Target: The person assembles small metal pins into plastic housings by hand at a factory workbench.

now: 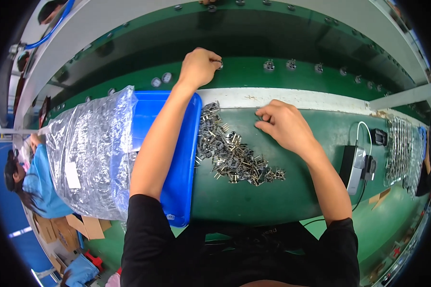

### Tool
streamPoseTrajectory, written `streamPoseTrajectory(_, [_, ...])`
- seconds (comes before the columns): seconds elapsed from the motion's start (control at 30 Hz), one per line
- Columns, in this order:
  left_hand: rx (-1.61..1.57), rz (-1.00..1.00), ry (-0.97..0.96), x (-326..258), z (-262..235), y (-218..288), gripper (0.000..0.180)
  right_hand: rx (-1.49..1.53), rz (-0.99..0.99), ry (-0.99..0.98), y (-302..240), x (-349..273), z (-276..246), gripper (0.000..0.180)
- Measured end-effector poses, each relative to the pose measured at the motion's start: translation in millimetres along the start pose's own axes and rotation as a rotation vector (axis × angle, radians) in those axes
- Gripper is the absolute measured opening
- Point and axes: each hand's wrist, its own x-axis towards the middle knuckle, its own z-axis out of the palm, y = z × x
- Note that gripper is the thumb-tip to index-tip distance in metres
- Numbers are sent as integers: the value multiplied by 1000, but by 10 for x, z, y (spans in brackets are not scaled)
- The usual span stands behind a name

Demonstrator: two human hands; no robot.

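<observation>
My left hand [198, 67] reaches out over the green conveyor belt, thumb and fingers pinched on a small round metal part [220, 65], mostly covered by the fingertips. Above the green worktable [230, 203] is my right hand [286, 125], with fingers curled, a gap between thumb and forefinger, and nothing visible in it. Between my forearms lies a loose pile of small metal-pronged parts [234, 155], dark and silvery. Along the belt sit several similar round parts, among them one [269, 65] right of my left hand and a pale-faced one [166, 77] to its left.
A blue plastic bin [187, 186] with clear plastic wrap [93, 153] stands left of the pile. A white rail [292, 97] divides table and belt. At right are a grey-black cabled device [353, 167] and plastic-wrapped stacked parts [400, 150]. A person in blue [43, 177] is at left.
</observation>
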Motion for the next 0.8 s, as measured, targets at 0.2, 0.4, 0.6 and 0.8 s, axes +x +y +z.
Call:
streamPoseTrajectory(0.2, [-127,-32,-9,-24,-164,-48,35,-19,-93,21,85,-59,18,13])
streamPoseTrajectory(0.4, [247,44,0,-256,-833,-412,43,61,-63,92,-5,157,4,12])
streamPoseTrajectory(0.6, [326,64,-118,-228,-713,-533,48,162,-100,62,-246,656,82,13])
streamPoseTrajectory(0.8, [179,28,-106,-241,-659,-461,39,243,-61,58,-356,1232,312,16])
